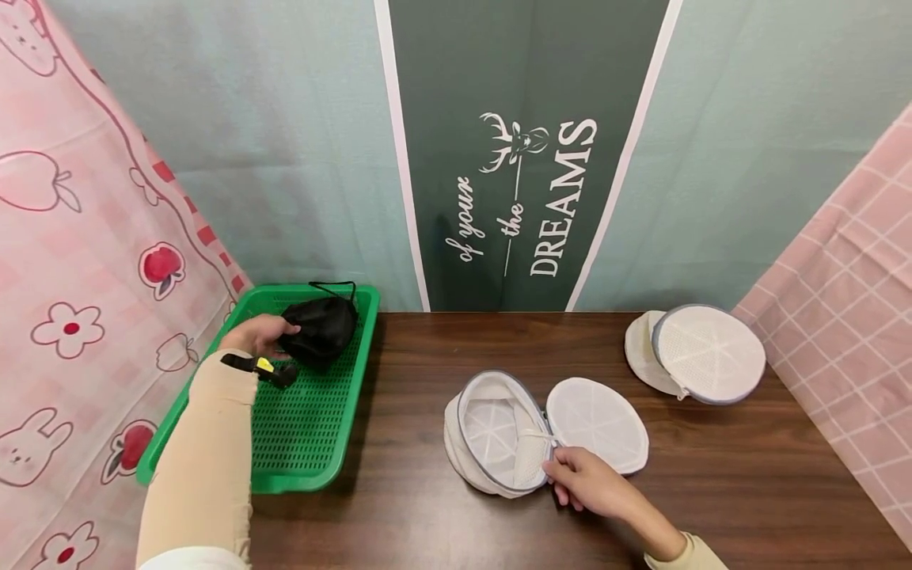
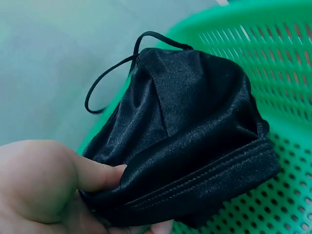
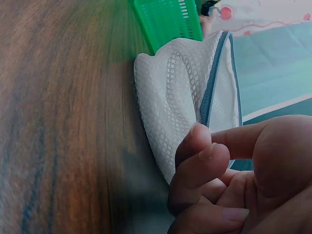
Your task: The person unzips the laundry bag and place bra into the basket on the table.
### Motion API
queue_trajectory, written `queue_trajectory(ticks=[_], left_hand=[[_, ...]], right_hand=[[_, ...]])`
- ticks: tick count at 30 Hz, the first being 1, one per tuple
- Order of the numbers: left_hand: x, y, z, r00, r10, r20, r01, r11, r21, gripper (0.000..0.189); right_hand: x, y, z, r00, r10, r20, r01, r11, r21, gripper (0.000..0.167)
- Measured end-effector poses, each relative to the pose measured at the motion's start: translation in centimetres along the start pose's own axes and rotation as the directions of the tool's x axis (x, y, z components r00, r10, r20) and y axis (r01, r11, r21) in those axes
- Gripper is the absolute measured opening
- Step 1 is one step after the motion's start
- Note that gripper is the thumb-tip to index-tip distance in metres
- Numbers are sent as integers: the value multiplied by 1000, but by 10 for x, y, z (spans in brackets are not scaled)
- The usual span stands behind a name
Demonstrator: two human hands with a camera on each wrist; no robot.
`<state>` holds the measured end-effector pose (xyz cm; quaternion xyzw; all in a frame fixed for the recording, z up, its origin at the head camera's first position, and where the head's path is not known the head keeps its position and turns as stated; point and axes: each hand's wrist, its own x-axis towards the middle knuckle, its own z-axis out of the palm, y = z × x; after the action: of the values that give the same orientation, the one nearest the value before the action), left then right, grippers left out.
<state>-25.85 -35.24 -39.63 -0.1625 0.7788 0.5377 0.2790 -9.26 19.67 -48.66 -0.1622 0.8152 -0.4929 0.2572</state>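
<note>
In the head view, my left hand (image 1: 260, 334) is over the green basket (image 1: 347, 443) at the left. Its thumb and fingers pinch the edge of a shiny black cloth item (image 1: 324, 328) with a stitched hem and a thin cord loop; its exact kind cannot be told. My right hand (image 1: 586, 480) pinches the zippered rim of a round white mesh laundry bag (image 1: 456, 443). That bag stands unzipped on the table, its lid (image 1: 598, 423) folded out to the right. The right wrist view shows thumb and fingertips at the mesh bag's (image 3: 170, 92) grey zipper edge.
More round white mesh laundry bags (image 1: 708, 352) lie overlapping at the table's back right. A green and grey curtain (image 1: 527, 47) hangs behind the brown wooden table (image 1: 420, 348). Pink patterned cloths (image 1: 78, 261) hang along both sides.
</note>
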Motion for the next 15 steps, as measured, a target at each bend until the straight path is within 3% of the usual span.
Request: queue_trajectory(ticks=[5, 11, 15], left_hand=[[3, -18, -4, 999, -33, -6, 33, 999, 14, 30], [2, -30, -5, 996, -94, -11, 94, 995, 34, 61], [1, -34, -6, 993, -121, -4, 121, 992, 40, 65]], right_hand=[[0, -1, 0, 1000, -3, 3, 3, 1000, 1, 31], [1, 0, 1, 1000, 4, 10, -4, 1000, 6, 31], [0, 1, 2, 1000, 6, 8, -6, 1000, 11, 30]])
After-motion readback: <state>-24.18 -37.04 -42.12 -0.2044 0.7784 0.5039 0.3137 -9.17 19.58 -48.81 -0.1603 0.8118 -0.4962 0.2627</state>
